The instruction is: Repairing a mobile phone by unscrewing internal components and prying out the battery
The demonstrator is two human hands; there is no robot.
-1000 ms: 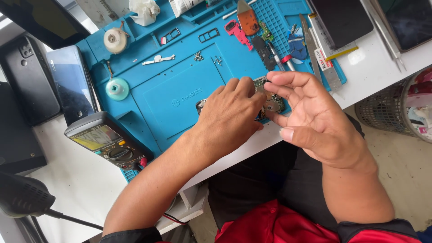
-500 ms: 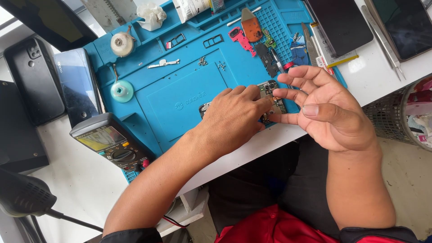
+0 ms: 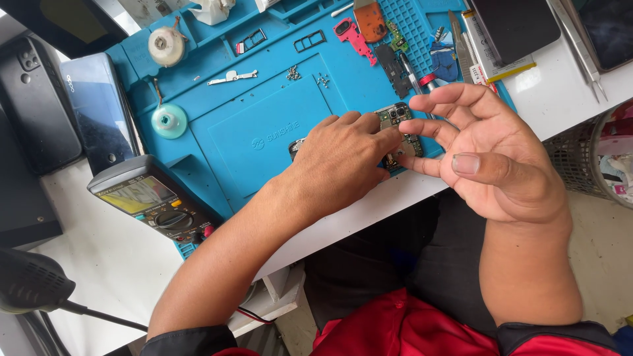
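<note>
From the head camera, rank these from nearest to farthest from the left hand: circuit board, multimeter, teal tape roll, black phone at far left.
1. Circuit board: under the left hand's fingertips.
2. Teal tape roll: on the mat's left side.
3. Multimeter: mat's lower left corner; close to the roll's rank.
4. Black phone: far left.

L hand (image 3: pixel 343 165) pins circuit board (image 3: pixel 397 132) on blue mat (image 3: pixel 264 125); R hand (image 3: pixel 488 158) fingers spread beside it.

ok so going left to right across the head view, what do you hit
black phone case → phone lying face up → multimeter → teal tape roll → left hand → circuit board → right hand → wire mesh basket
</note>
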